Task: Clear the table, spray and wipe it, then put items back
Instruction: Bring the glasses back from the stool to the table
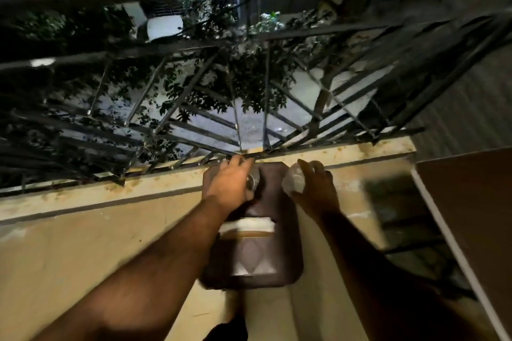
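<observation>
My left hand (228, 183) grips a clear glass (252, 182) by its side, just above the top of a brown plastic chair (264, 260). My right hand (318, 192) holds a second clear glass (295, 178), tilted with its base towards me, to the right of the chair's top edge. Both hands are near the balcony ledge (110, 188). The brown table (471, 216) with a pale edge shows at the far right. What is inside the glasses cannot be made out.
A black metal railing (194, 108) rises from the cream balcony wall, with tree leaves and a street far below. The chair stands against the wall, a white strip (249, 225) across it. Dark steps or bars lie right of the chair.
</observation>
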